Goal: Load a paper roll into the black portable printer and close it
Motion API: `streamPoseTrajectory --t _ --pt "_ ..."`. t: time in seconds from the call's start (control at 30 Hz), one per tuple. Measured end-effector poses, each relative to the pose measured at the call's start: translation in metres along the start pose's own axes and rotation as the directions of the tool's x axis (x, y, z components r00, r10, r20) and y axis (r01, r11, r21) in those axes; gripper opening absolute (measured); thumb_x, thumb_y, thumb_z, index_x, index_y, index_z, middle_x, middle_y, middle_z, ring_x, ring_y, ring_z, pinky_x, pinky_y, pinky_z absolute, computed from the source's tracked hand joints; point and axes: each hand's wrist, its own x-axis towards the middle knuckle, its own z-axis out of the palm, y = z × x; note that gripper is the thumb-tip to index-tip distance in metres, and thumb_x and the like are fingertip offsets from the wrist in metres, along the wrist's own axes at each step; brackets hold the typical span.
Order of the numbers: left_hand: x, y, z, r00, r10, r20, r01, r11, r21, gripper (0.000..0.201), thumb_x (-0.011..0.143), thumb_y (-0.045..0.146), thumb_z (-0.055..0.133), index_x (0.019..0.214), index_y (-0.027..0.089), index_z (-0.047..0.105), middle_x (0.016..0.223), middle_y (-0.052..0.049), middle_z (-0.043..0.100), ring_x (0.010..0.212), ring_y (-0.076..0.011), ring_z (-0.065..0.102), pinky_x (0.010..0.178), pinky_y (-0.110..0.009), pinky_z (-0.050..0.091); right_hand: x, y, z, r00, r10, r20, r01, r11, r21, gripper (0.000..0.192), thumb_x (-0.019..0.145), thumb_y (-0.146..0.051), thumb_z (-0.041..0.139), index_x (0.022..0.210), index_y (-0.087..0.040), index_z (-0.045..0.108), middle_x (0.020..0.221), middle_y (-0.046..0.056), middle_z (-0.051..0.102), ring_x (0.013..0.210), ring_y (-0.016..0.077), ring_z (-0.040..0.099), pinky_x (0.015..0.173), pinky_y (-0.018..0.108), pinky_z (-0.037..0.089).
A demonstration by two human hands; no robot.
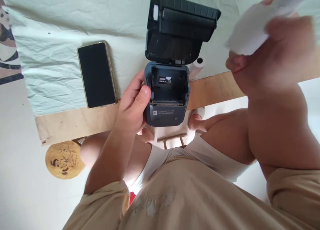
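My left hand (pixel 133 103) grips a dark portable label printer (pixel 167 115) by its left side, thumb on the front edge. The printer's lid (pixel 183 23) is swung up, and a roller shows along the inside of it. No roll sits in the paper bay, where a small printed sticker is visible. At the upper right, my right hand (pixel 277 53), blurred by motion, holds a white paper roll (pixel 260 27) with a flap of paper hanging loose. A second paper roll (pixel 197 67) stands on the table behind the printer, partly hidden by it.
A smartphone (pixel 96 75) with a dark screen lies at the left on the pale green cloth (pixel 57 73). The table's bare wooden edge (pixel 82 123) runs along the near side. Below it are a round wooden stool (pixel 65 158) with a panda drawing and a wooden rung (pixel 172 137).
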Motion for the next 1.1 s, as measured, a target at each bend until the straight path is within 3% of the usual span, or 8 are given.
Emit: streamPoseTrajectory --t 0.1,0.23,0.43,0.53,0.67,0.77,0.9,1.1 --pt "0.0 0.001 0.001 1.0 0.007 -0.003 -0.007 1.0 -0.011 0.04 0.084 0.045 0.056 0.113 0.018 0.059 0.097 -0.007 0.069 0.072 -0.0153 0.066 0.057 -0.028 0.056 -0.001 0.005 -0.001 0.992 -0.05 -0.115 0.032 0.989 -0.148 0.015 0.079 -0.023 0.041 0.093 -0.022 0.047 0.074 0.0 0.042 0.059 0.008 0.046 0.051 0.026 0.04" --pt "0.0 0.0 0.001 1.0 -0.008 -0.015 0.008 1.0 0.001 0.039 0.084 0.046 0.056 0.111 0.018 0.06 0.098 -0.007 0.069 0.074 -0.0169 0.067 0.054 -0.028 0.055 -0.01 -0.006 -0.004 0.997 -0.081 -0.015 0.063 0.873 -0.483 0.017 0.081 -0.029 0.056 0.098 -0.027 0.054 0.105 0.005 0.057 0.106 0.0196 0.053 0.093 0.04 0.047" --pt "0.001 -0.002 0.0 1.0 0.023 -0.013 -0.023 1.0 -0.002 0.035 0.084 0.044 0.056 0.108 0.02 0.063 0.095 -0.007 0.07 0.071 -0.0156 0.064 0.051 -0.026 0.051 -0.001 0.013 -0.011 0.997 -0.074 -0.019 0.045 0.774 -0.632 0.043 0.075 -0.031 0.067 0.115 -0.024 0.056 0.11 0.004 0.063 0.096 0.0174 0.06 0.087 0.033 0.047" --pt "0.002 -0.001 0.001 1.0 0.018 -0.025 -0.018 1.0 -0.008 0.034 0.083 0.043 0.057 0.107 0.02 0.063 0.094 -0.007 0.07 0.072 -0.0159 0.064 0.052 -0.027 0.051 -0.001 0.014 -0.009 0.999 -0.046 -0.001 0.036 0.794 -0.606 0.05 0.075 -0.03 0.067 0.122 -0.023 0.053 0.116 0.006 0.063 0.103 0.0191 0.06 0.09 0.033 0.047" --pt "0.002 0.0 0.002 1.0 0.029 0.002 -0.029 1.0 -0.011 0.036 0.084 0.042 0.055 0.11 0.018 0.062 0.098 -0.008 0.07 0.076 -0.0181 0.066 0.056 -0.03 0.055 -0.017 -0.009 0.003 0.926 -0.374 -0.056 0.301 0.818 -0.489 0.041 0.078 -0.015 0.054 0.119 -0.017 0.054 0.116 0.01 0.06 0.109 0.0184 0.059 0.094 0.032 0.046" --pt "0.001 0.0 0.002 1.0 0.028 0.008 -0.028 1.0 -0.004 0.035 0.086 0.04 0.052 0.111 0.018 0.062 0.098 -0.007 0.07 0.074 -0.0174 0.066 0.055 -0.029 0.054 -0.026 -0.018 0.019 0.905 -0.417 0.089 0.418 0.824 -0.383 0.046 0.076 -0.011 0.051 0.121 -0.019 0.051 0.111 0.009 0.061 0.1 0.016 0.06 0.085 0.03 0.049" --pt "0.002 -0.001 0.002 0.998 0.057 -0.009 -0.057 0.998 0.009 0.037 0.086 0.041 0.053 0.112 0.017 0.062 0.103 -0.008 0.07 0.086 -0.0191 0.067 0.065 -0.03 0.057 -0.025 -0.008 0.039 0.896 -0.326 0.301 0.433 0.787 -0.44 0.045 0.076 -0.012 0.051 0.121 -0.018 0.048 0.118 0.011 0.054 0.11 0.017 0.052 0.093 0.031 0.048" --pt "0.001 0.0 0.002 0.999 0.037 -0.002 -0.037 0.999 0.001 0.034 0.085 0.041 0.054 0.109 0.019 0.063 0.095 -0.006 0.07 0.072 -0.0167 0.066 0.057 -0.03 0.054 -0.021 0.002 0.04 0.941 -0.246 0.234 0.326 0.846 -0.422 0.049 0.078 -0.012 0.055 0.126 -0.021 0.05 0.108 0.008 0.053 0.102 0.0148 0.052 0.09 0.031 0.049"
